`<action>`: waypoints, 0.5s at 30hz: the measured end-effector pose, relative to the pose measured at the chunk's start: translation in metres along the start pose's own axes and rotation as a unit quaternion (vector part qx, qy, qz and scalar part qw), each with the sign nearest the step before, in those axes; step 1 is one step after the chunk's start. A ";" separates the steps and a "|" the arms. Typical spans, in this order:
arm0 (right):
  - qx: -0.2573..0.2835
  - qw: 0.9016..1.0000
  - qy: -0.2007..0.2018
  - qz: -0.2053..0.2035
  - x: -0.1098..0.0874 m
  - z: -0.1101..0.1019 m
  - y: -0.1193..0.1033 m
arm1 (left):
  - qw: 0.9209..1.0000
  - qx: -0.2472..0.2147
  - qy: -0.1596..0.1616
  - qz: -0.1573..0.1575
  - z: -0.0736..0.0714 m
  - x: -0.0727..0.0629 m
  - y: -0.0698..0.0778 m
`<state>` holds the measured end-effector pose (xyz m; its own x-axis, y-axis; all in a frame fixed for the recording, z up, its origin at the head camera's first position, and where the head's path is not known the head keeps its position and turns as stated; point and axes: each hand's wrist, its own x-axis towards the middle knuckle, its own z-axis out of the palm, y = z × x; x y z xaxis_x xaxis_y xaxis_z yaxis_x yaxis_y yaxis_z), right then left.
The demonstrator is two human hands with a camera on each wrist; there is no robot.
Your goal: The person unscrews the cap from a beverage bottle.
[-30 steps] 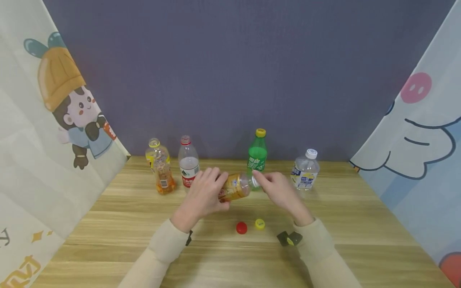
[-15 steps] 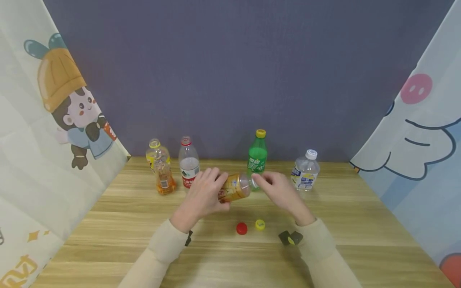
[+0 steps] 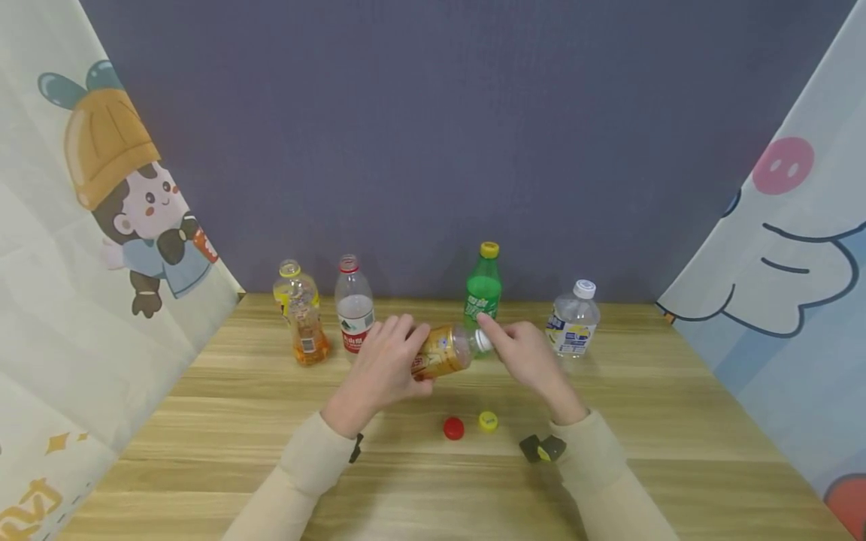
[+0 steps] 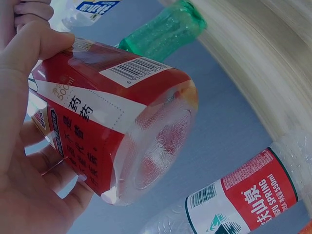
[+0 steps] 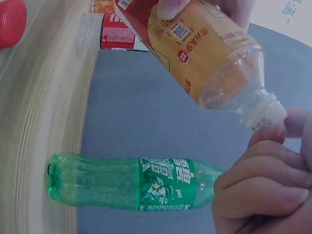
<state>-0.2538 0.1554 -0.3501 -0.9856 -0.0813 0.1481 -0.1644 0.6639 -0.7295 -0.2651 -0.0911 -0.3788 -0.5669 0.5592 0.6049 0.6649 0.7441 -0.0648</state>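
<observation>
In the head view my left hand [image 3: 384, 364] grips a clear plastic bottle [image 3: 444, 353] with an orange and red label. It is tilted on its side, its neck toward the right. The left wrist view shows the bottle's base [image 4: 161, 146] and the fingers wrapped round its body. My right hand [image 3: 531, 362] pinches the white cap [image 5: 265, 116] on the bottle's neck between thumb and curled forefinger. Behind the neck stands a green soda bottle [image 3: 483, 287] with a yellow cap.
At the left stand two uncapped bottles, one with orange liquid [image 3: 304, 323] and one with a red-and-white label [image 3: 355, 304]. A white-capped bottle [image 3: 573, 323] is at the right. A red cap [image 3: 454, 428] and a yellow cap [image 3: 489, 421] lie on the wooden table [image 3: 419, 496].
My right thumb and fingers have shifted slightly at the neck, and more of the white cap now shows. The left hand and its bottle have hardly moved.
</observation>
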 end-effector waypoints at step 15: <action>0.023 0.999 -0.025 0.022 0.003 0.000 0.002 | 1.000 0.017 0.013 0.003 0.000 -0.001 0.000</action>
<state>-0.2570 0.1564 -0.3516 -0.9924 -0.0907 0.0834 -0.1221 0.6325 -0.7649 -0.2650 -0.0919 -0.3791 -0.5501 0.5539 0.6249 0.6506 0.7534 -0.0950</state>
